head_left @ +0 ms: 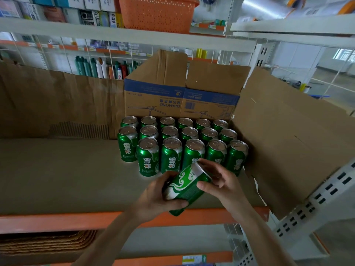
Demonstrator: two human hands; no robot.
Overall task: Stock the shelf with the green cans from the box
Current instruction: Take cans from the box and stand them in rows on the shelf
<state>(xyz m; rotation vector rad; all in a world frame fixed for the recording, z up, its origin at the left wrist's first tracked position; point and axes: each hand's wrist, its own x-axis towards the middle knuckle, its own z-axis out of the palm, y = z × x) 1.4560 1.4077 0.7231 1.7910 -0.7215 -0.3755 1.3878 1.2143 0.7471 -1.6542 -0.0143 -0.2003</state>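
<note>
Several green cans (171, 154) stand upright in three rows at the right of the shelf (57, 169). Just in front of them I hold one more green can (187, 186), tilted with its top pointing away from me. My left hand (156, 196) grips its lower body from the left, thumb curled under it. My right hand (221, 181) holds its upper end, thumb on the side and fingers near the rim. A brown cardboard box (153, 96) with a blue band stands behind the rows, flaps open.
Cardboard sheets line the back (48, 100) and right side (292, 143) of the shelf. The shelf has an orange front edge (57, 221). An orange basket (159, 12) sits on the shelf above. Woven trays (48, 242) lie on the shelf below. A white perforated upright (317, 204) stands right.
</note>
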